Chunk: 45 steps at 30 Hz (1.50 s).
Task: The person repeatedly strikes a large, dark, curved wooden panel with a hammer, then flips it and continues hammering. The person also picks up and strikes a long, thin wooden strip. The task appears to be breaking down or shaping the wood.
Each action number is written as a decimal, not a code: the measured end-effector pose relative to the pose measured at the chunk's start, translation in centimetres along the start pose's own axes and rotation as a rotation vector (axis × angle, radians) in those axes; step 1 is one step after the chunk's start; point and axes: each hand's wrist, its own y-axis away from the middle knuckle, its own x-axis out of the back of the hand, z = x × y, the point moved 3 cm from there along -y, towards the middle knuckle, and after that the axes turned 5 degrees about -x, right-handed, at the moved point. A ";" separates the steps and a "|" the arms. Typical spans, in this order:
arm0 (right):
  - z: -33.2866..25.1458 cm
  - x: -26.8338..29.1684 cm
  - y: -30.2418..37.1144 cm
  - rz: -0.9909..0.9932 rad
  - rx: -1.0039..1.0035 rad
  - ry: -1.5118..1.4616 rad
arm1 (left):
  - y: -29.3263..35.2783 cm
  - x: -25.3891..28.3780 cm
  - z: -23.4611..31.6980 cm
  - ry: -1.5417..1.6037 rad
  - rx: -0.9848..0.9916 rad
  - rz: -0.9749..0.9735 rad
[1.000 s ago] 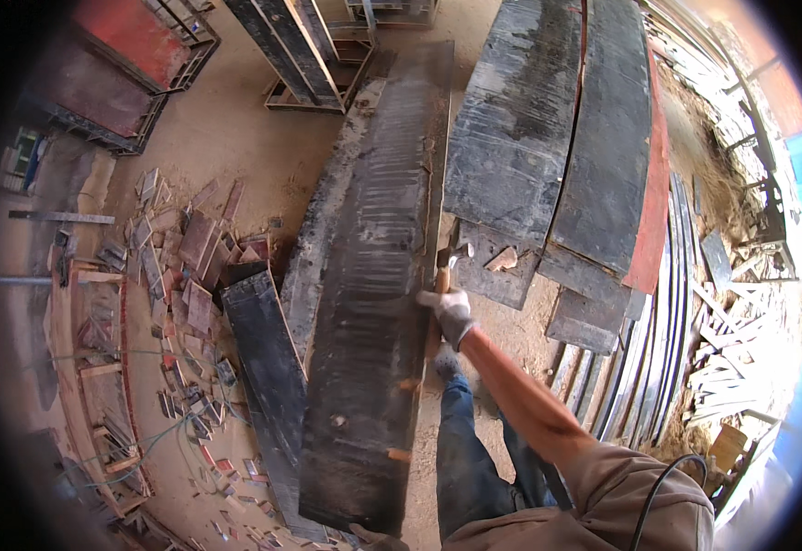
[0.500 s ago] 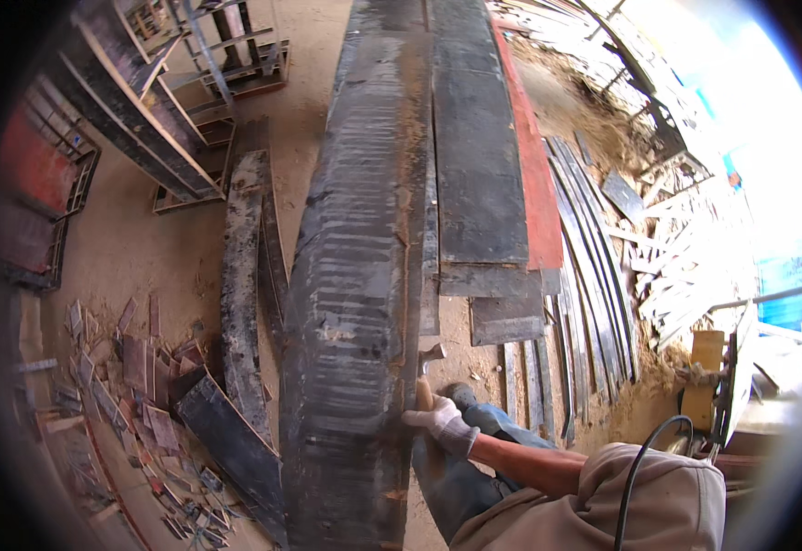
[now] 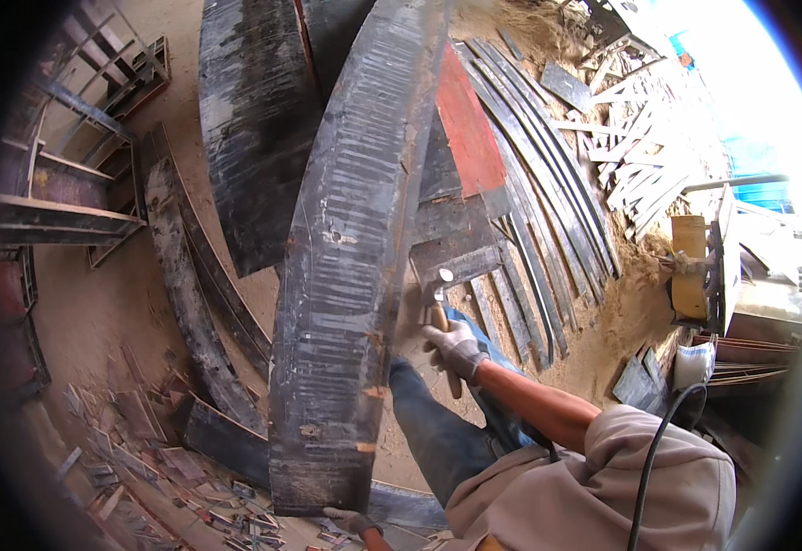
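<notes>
A long dark board (image 3: 327, 303), streaked with grey, runs from the near edge up to the far end of the view. My left hand (image 3: 355, 521), in a work glove, grips its near end, with part of the fingers hidden by the board. To the right of the board, my gloved right hand (image 3: 459, 352) is closed around the wooden handle of a claw hammer (image 3: 438, 317). The hammer's metal head points up, apart from the board's right edge. Along that edge runs a wooden strip with a few pale chips.
More dark panels (image 3: 254, 138) lie beyond on the left. A red panel (image 3: 471, 129) and long dark strips (image 3: 548, 184) lie to the right. Wood scraps (image 3: 162, 468) litter the near left floor. Framed panels (image 3: 79, 184) stand far left; pale offcuts (image 3: 644, 174) are heaped far right.
The view has shifted, and the long board now slants, apart from the panels beside it. My left hand has come into view at its near end. The hammer has moved away from its edge.
</notes>
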 end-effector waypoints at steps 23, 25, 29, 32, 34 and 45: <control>-27.7 11.0 -15.5 -0.076 0.297 0.201 | 15.4 -20.6 67.1 -0.114 -1.085 -0.335; -29.8 8.9 -17.5 0.129 0.409 0.466 | 15.4 -21.6 68.3 -0.260 -0.922 -0.508; -32.3 4.1 -20.7 0.301 0.578 0.819 | 15.4 -22.3 68.9 -0.327 -0.824 -0.589; -33.3 0.9 -23.6 0.327 0.629 0.879 | 15.1 -22.6 68.8 -0.370 -0.811 -0.599; -33.1 -0.1 -24.9 0.355 0.584 0.884 | 14.9 -22.6 69.0 -0.331 -0.831 -0.598; -26.4 1.0 -20.1 0.377 0.467 0.869 | 14.2 -23.5 69.2 -0.486 -0.793 -0.655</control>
